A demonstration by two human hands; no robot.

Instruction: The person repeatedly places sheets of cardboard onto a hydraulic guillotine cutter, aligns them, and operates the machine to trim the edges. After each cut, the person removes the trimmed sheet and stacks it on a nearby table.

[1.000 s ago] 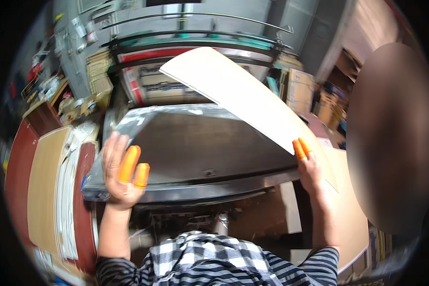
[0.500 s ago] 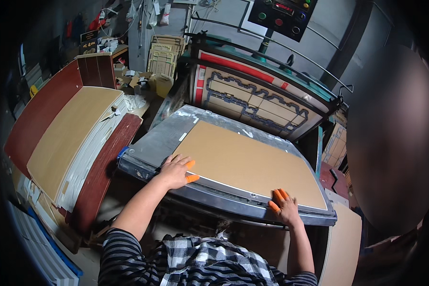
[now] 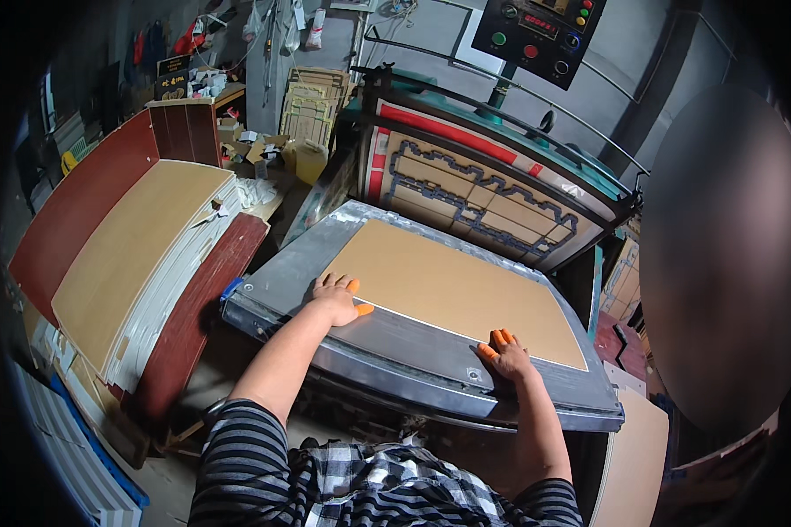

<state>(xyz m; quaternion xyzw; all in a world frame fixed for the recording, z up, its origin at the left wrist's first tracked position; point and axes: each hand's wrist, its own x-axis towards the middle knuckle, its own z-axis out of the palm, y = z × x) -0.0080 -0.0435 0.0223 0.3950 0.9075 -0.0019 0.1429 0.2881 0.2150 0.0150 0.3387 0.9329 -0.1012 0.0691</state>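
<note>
A brown cardboard sheet (image 3: 457, 285) with a pale rim lies flat on the grey metal bed (image 3: 395, 342) of a press. My left hand (image 3: 334, 299) rests with spread fingers at the sheet's near left corner, two of its fingertips covered in orange finger covers. At the near edge, toward the right, my right hand (image 3: 508, 354) touches the sheet with its orange-covered fingers stretched out. Behind the bed stands the raised press plate (image 3: 483, 193), with a dark-outlined cutting die (image 3: 457, 167) fixed to it.
A stack of board sheets (image 3: 141, 246) sits at the left between dark red panels (image 3: 88, 206). A control box (image 3: 536, 39) with buttons hangs above the press. Another board (image 3: 633, 457) stands at the near right, beside a blurred area.
The cardboard sheet has slid farther back on the bed, baring a strip of metal along the front. Both hands have moved forward with it. The view has shifted slightly.
</note>
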